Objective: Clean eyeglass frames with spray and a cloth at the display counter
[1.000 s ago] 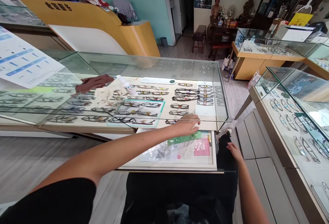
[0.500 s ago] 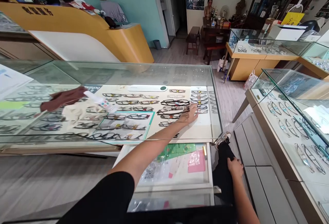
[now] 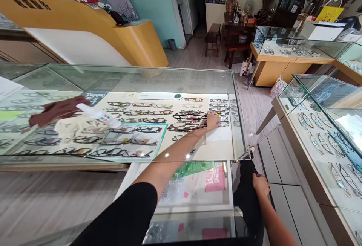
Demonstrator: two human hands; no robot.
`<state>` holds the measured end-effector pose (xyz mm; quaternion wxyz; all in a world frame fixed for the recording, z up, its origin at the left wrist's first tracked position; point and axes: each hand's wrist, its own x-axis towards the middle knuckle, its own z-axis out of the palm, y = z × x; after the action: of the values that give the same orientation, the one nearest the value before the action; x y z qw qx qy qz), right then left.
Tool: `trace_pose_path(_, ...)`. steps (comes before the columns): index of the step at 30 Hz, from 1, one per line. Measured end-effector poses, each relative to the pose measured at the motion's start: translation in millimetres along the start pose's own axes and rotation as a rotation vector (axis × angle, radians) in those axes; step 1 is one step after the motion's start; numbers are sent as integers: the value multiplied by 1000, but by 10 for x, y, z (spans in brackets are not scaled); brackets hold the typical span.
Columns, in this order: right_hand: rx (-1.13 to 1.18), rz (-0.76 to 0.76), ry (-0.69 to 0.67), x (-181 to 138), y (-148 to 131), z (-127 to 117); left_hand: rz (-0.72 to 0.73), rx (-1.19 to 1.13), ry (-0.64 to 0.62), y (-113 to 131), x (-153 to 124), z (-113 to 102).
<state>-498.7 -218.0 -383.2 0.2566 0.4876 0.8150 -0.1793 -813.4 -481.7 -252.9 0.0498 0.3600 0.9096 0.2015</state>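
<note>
My left hand (image 3: 212, 121) reaches across the glass display case (image 3: 217, 151). Its curled fingers are at the right end of a pair of dark-framed eyeglasses (image 3: 186, 126) and appear to grip it; the exact hold is partly hidden. Another dark pair, the farther eyeglasses (image 3: 190, 115), sits just beyond, close to the fingertips. My right hand (image 3: 260, 185) rests on my black-trousered leg (image 3: 245, 185) with nothing in it, fingers loosely bent. To the left on the case lie a white bottle (image 3: 98, 115), a brown cloth (image 3: 55, 113) and a cream cloth (image 3: 80, 127).
Rows of eyeglasses (image 3: 148, 112) show through the glass. Below my left arm is a pulled-out drawer (image 3: 192, 210) with papers and pink packets. More display cases (image 3: 319, 152) stand at the right. A person (image 3: 232, 4) sits at a dark table in the back.
The near eyeglasses, which were tilted and close against the farther pair, now sit lower and apart from it. My left hand stays at their right end. The view has shifted slightly.
</note>
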Motion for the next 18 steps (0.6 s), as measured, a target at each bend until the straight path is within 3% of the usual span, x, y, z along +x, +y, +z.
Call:
trace_pose_path(4, -2, 0, 8, -30, -38, -11, -21, -1, 2, 156, -45, -83)
trace_pose_path(8, -8, -5, -3, -60, -38, -18, -54, -7, 9, 363, -294, -151)
trace_pose_path(14, -24, -29, -25, -64, 34, -11, -104, -31, -44, 711, -1096, -264)
trace_pose_path(18, -27, -45, -28, -44, 64, -1, -90, -82, -131, 916, -1733, -517)
